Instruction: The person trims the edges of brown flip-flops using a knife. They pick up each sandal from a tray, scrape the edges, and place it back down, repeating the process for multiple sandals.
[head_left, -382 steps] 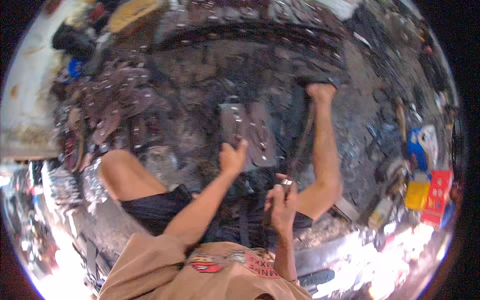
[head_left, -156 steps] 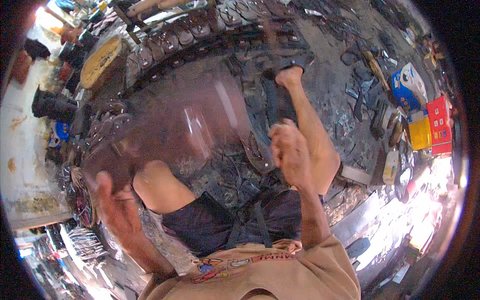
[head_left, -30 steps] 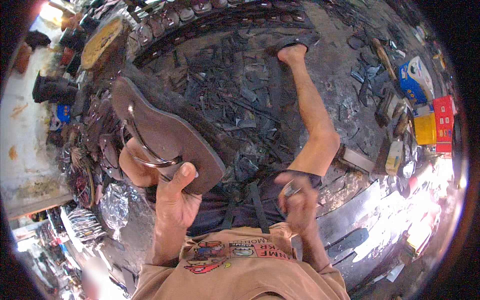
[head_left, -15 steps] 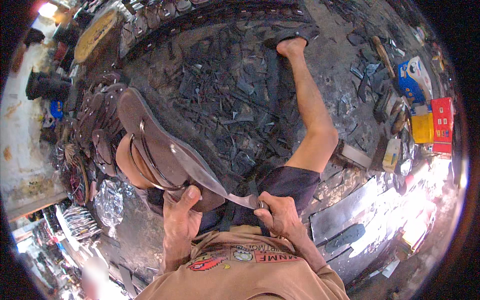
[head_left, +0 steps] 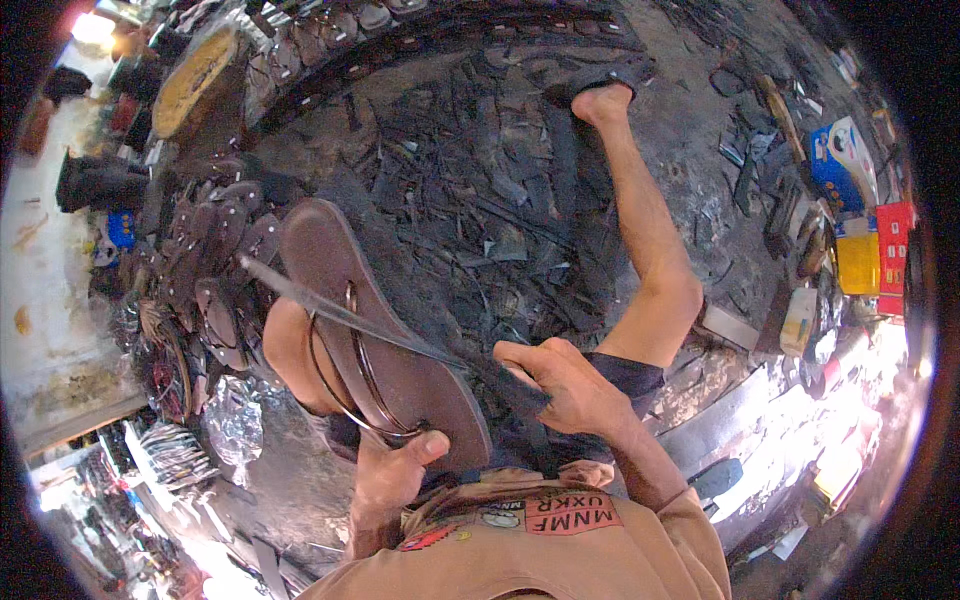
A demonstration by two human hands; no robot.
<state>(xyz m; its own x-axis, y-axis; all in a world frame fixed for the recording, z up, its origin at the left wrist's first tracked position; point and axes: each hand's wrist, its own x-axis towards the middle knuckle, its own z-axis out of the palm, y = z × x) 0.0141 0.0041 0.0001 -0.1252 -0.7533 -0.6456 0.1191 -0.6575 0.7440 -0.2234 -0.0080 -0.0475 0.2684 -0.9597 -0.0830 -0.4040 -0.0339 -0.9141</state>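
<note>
A brown flip-flop with thin glossy straps lies tilted over my left thigh, toe end pointing away. My left hand grips it near the heel, thumb on top of the footbed and the other fingers hidden. In my right hand is a long knife, its dark handle inside my closed fingers. The blade slants to the left across the flip-flop, its tip past the far left edge. Whether the blade touches the footbed, I cannot tell.
Dark scraps litter the floor between my legs. A pile of sandals lies at the left, with more in a row at the far side. Boxes, among them a red one, stand at the right. A dark sheet lies near right.
The knife has swung from along the flip-flop's right edge to across it. My right hand has moved up and away from my body. My left hand keeps its hold.
</note>
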